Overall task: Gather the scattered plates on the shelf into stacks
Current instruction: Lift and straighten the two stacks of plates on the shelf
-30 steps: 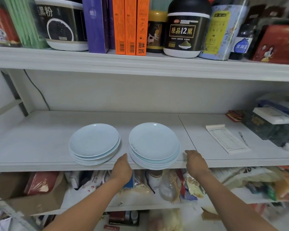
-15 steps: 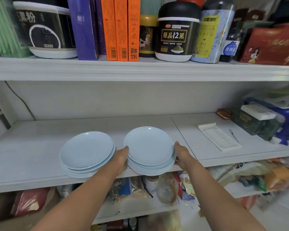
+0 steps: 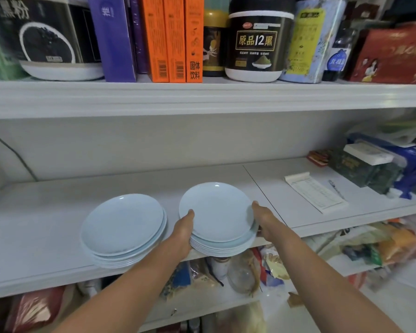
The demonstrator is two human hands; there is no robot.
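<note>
The right stack of pale blue plates sits at the near edge of the middle shelf, overhanging it slightly, just beside the left stack. It looks heavy, rigid, glaze-slick and breakable, so opposite rims, low down, seem the safest hold. The left hand and right hand clamp its two sides, thumbs on the top rim. A notepad lies well to the right.

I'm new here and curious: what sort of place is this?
Likely a home pantry or storeroom: white shelves carry stacked pale blue round plates, tall orange cardboard boxes and a black-labelled food jar, with bagged groceries crammed below.
</note>
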